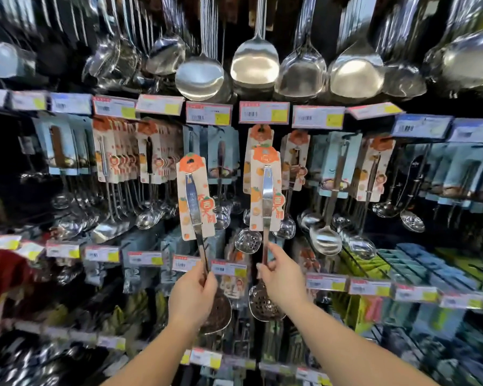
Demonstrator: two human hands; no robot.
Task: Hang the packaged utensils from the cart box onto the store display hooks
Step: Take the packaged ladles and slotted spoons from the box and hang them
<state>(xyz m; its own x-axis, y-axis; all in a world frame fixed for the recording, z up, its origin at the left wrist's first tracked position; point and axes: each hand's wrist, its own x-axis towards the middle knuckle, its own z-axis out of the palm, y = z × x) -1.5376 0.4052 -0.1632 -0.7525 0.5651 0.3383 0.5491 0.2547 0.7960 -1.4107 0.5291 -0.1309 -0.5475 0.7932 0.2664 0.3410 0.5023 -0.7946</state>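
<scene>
Each hand holds up a steel slotted spoon on an orange-and-cream card. My left hand (pixel 192 298) grips the handle of the left packaged spoon (pixel 195 197), whose perforated bowl shows below my fist. My right hand (pixel 280 277) pinches the handle of the right packaged spoon (pixel 267 190), its bowl (pixel 264 303) hanging under my palm. The right spoon's card top is just below a matching carded spoon hanging on a display hook (pixel 260 130). The left card is raised in front of the blue-carded stock, off any hook. The cart box is out of view.
Rows of carded ladles and skimmers hang from hooks left and right. Large steel ladles (pixel 255 64) dangle from the top row. Price-tag rails (pixel 264 112) run across above and below my hands. Lower shelves hold more packaged goods.
</scene>
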